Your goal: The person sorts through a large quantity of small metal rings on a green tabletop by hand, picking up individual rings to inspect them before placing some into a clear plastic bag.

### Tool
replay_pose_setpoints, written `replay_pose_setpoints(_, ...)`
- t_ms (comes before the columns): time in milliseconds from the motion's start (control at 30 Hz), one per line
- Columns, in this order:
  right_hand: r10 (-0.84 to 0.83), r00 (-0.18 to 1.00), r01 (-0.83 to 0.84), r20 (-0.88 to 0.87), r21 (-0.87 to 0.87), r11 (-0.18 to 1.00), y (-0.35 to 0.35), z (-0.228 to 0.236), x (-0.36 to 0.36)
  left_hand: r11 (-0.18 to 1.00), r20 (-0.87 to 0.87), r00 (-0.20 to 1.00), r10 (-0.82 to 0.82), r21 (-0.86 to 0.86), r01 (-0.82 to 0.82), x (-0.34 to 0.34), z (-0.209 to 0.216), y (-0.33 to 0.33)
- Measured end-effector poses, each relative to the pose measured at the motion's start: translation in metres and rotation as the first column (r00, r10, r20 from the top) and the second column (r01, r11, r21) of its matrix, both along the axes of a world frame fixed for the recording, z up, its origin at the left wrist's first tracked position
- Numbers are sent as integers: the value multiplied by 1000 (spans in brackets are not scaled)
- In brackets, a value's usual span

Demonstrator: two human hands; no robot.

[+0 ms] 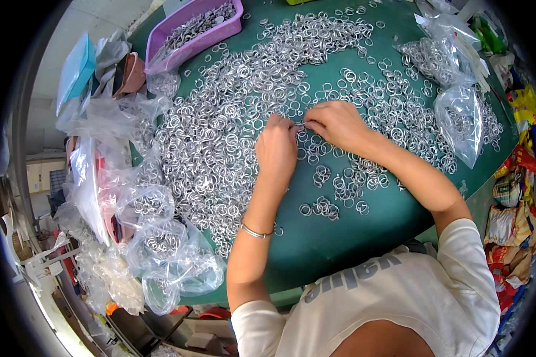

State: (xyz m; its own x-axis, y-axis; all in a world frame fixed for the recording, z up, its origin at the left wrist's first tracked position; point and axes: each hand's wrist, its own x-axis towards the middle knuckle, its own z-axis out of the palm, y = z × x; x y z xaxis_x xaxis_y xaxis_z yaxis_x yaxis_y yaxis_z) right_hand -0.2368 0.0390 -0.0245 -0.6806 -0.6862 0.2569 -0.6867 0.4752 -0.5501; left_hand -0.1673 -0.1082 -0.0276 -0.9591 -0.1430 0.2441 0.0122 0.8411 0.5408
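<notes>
Observing remotely, I locate the metal ring [300, 124] between both hands, over the green table [381, 229]. It reads as silver-grey and glossy, largely masked by the fingers; I cannot determine its full outline. The left hand [277, 149] pinches its left side with curled fingers; the right hand [338, 125] grips its right side between thumb and fingertips. Loose rings [214, 137], round, bright and thin-banded, lie heaped at varied angles, mainly left of and beyond the hands. A small ring cluster [321, 207] lies nearer the torso.
</notes>
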Motion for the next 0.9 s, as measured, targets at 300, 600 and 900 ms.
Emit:
replay_pose_setpoints(300, 186, 916, 17, 355, -498, 867, 22, 20, 7, 139, 286, 903, -319, 957, -254, 19, 29, -3)
replay_pose_setpoints(600, 14, 973, -57, -231, -177, 983, 30, 37, 37, 341, 193, 970, -147, 931, -133, 38, 41, 19)
replay_pose_setpoints(900, 342, 452, 174, 824, -458, 872, 30, 28, 26, -152, 143, 943, -302, 969, -195, 48, 28, 11)
